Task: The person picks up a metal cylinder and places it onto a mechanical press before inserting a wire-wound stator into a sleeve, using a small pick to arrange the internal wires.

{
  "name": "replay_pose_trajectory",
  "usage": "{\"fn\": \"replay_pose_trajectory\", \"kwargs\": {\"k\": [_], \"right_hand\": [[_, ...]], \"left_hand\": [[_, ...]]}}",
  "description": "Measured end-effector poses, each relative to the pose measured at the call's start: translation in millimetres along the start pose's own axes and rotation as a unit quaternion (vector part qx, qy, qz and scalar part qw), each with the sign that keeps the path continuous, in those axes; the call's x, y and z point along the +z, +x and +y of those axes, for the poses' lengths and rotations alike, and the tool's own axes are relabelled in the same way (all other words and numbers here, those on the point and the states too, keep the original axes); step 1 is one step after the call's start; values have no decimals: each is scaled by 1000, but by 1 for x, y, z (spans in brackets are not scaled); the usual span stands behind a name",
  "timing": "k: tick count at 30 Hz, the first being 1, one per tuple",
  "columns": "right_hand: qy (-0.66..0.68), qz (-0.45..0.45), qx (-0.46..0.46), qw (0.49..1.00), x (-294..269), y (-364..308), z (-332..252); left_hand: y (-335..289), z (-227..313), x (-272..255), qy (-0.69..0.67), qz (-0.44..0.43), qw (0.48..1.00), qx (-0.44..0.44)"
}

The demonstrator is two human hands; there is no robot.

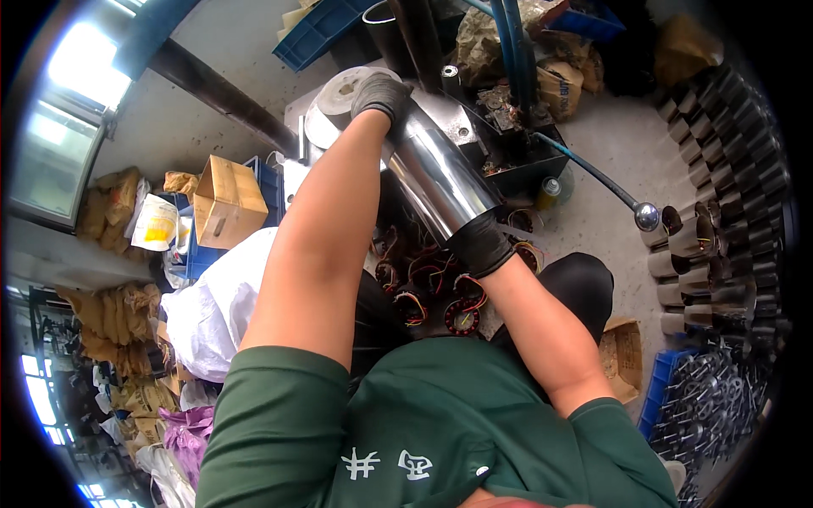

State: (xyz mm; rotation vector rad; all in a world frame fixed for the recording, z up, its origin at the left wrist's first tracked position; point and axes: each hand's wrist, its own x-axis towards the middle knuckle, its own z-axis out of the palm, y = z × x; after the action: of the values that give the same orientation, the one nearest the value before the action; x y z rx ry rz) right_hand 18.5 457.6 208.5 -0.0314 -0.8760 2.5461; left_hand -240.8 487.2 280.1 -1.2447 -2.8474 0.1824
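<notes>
Steel tube (440,173) slanting away-left, left hand (381,93) and right hand (481,245) clamped on ends

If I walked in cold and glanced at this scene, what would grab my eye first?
Probably the shiny steel tube at the centre, gripped at its far end by the gloved left hand and at its near end by the gloved right hand. Below it lies a cluster of wire-wound coils with red and black leads, and rows of similar metal tubes line the right side.

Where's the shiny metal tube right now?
In the head view, the shiny metal tube slants across the upper centre, gripped by the left hand at its far end and the right hand at its near end, above wound coils.
</notes>
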Motion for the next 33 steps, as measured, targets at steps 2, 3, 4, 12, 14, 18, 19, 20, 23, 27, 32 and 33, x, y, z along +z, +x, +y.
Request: {"fn": "replay_pose_trajectory", "kwargs": {"k": [2, 3, 4, 12, 14, 18, 19, 20, 23, 27, 32, 33], "right_hand": [[31, -4, 18, 999, 4, -3, 4], [45, -7, 29, 999, 6, -8, 5], [56, -4, 34, 998, 2, -12, 4], [129, 1, 81, 988, -14, -38, -1], [133, 5, 83, 988, -18, -37, -1], [116, 9, 77, 990, -28, -43, -13], [92, -12, 89, 992, -17, -43, -9], [33, -10, 87, 996, -28, -44, -15], [-515, -151, 87, 839, -39, -35, -3], [-737, -226, 181, 610, -57, -25, 16], [-521, -139, 187, 821, -9, -36, -31], [-129, -42, 156, 978, -25, -36, -16]], "left_hand": [[13, -16, 12, -29, -4, 998, -53], [17, -25, 18, -21, -5, 998, -57], [20, -22, 19, -15, -8, 999, -52], [8, 1, 11, -91, 40, 994, -46], [-10, 18, -12, 91, -35, 992, 83], [-10, 57, -32, -172, -6, 978, -116], [-1, 35, -29, -119, -7, 989, -87], [-4, 60, -39, -46, -28, 996, -77], [14, 26, -22, -56, -5, 998, -31], [24, 7, 28, -253, 33, 963, 92], [-23, -40, 117, -722, 85, 683, 71], [-82, 36, 51, -716, 96, 690, 42]]}}
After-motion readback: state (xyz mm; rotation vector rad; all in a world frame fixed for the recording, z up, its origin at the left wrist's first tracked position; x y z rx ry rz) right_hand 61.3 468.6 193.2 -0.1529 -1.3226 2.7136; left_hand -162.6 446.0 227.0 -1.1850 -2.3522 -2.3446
